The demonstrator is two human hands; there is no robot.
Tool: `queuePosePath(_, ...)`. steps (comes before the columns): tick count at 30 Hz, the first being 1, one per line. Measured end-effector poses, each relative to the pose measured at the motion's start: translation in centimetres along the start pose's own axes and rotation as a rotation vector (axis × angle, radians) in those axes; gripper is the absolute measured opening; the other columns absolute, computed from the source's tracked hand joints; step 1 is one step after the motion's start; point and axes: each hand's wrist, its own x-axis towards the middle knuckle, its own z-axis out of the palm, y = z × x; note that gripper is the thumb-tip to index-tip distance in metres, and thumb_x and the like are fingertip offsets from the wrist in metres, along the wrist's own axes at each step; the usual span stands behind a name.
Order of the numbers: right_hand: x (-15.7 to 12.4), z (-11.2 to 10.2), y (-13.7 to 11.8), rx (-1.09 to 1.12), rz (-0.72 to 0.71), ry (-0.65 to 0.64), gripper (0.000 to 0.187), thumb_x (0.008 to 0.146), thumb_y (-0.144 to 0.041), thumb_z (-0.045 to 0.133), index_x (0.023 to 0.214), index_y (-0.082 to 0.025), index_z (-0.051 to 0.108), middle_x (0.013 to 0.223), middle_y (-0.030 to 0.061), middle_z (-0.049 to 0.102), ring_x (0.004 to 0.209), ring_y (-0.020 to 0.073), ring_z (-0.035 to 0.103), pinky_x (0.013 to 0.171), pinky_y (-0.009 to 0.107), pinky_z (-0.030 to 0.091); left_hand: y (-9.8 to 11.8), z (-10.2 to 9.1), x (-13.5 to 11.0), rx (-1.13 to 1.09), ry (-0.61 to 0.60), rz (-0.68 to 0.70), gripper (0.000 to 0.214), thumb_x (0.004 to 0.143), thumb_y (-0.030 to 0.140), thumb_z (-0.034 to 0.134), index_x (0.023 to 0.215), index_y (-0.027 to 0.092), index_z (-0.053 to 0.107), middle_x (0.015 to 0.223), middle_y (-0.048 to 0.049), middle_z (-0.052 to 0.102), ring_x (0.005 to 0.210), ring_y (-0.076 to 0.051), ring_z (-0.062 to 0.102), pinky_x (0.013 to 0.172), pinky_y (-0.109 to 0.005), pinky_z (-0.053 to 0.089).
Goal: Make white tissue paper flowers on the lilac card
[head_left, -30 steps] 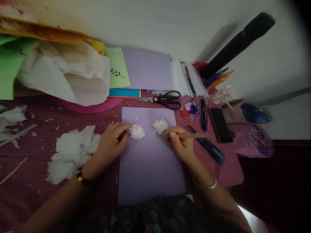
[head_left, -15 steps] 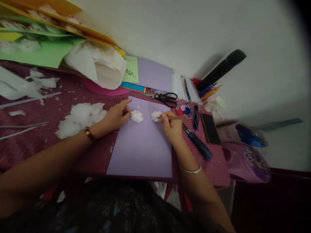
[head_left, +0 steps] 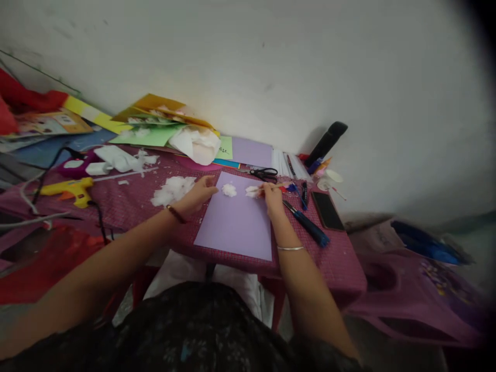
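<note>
A sheet of purple paper (head_left: 234, 227) lies on the table with two small white fluffy clumps on its upper half, a left clump (head_left: 229, 190) and a right clump (head_left: 252, 192). My right hand (head_left: 273, 199) pinches a thin wooden stick (head_left: 282, 185), its tip at the right clump. My left hand (head_left: 201, 194) is at the paper's upper left edge, fingers apart and holding nothing. Beside that hand spreads a larger heap of white cotton-like pieces (head_left: 172, 190).
Black scissors (head_left: 265, 173) lie behind the paper. To its right are a blue-handled cutter (head_left: 310, 227) and a phone (head_left: 327, 211). A yellow glue gun (head_left: 75, 191) with a cord lies at the left. Coloured papers (head_left: 151, 132) are stacked against the wall.
The view has tilted up and widened, bringing the glue gun into sight. My left hand's fingers have loosened and spread. My right hand stays at the right clump with the stick.
</note>
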Motion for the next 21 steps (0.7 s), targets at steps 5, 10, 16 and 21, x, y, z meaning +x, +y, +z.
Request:
queuePosePath(5, 0.7, -0.7, -0.2, 0.248, 0.059, 0.126, 0.027, 0.094, -0.022, 0.043, 0.069, -0.021, 0.052, 0.048, -0.0071, 0.050, 0.043, 0.0077, 0.048, 0.049, 0.019, 0.045, 0.0, -0.2, 0.2, -0.120, 0.027, -0.173, 0.040, 0.062, 0.000, 0.068, 0.097, 0.016, 0.058, 0.070, 0.0033, 0.059, 0.061, -0.011, 0.055, 0.060, -0.023, 0.042)
queuePosePath(10, 0.9, -1.1, 0.1, 0.402, 0.097, 0.144, 0.028, 0.095, -0.023, 0.047, 0.068, -0.020, 0.053, 0.047, -0.0066, 0.052, 0.040, 0.0061, 0.048, 0.046, 0.017, 0.046, -0.2, 0.0, 0.3, -0.145, -0.131, -0.233, 0.021, 0.066, 0.007, 0.067, 0.084, 0.015, 0.061, 0.061, 0.0016, 0.062, 0.055, -0.013, 0.058, 0.057, -0.024, 0.048)
queuePosePath(16, 1.1, -2.0, -0.6, 0.475, 0.000, 0.183, 0.022, 0.096, -0.036, 0.046, 0.087, -0.021, 0.059, 0.051, -0.0078, 0.057, 0.039, 0.0076, 0.051, 0.052, 0.022, 0.053, -0.3, -0.5, -0.2, -0.117, -0.353, -0.294, 0.023, 0.058, 0.008, 0.073, 0.081, 0.009, 0.068, 0.071, -0.0109, 0.073, 0.057, -0.022, 0.066, 0.056, -0.033, 0.054)
queuePosePath(21, 1.2, -2.3, -2.0, 0.413, -0.158, 0.261, 0.020, 0.093, -0.039, 0.048, 0.097, -0.022, 0.058, 0.064, -0.0050, 0.066, 0.048, 0.0091, 0.058, 0.052, 0.021, 0.051, 1.3, -2.9, 2.5, -0.226, -0.284, -0.078, 0.030, 0.067, 0.018, 0.074, 0.096, 0.015, 0.068, 0.080, -0.0030, 0.076, 0.065, -0.017, 0.068, 0.065, -0.027, 0.055)
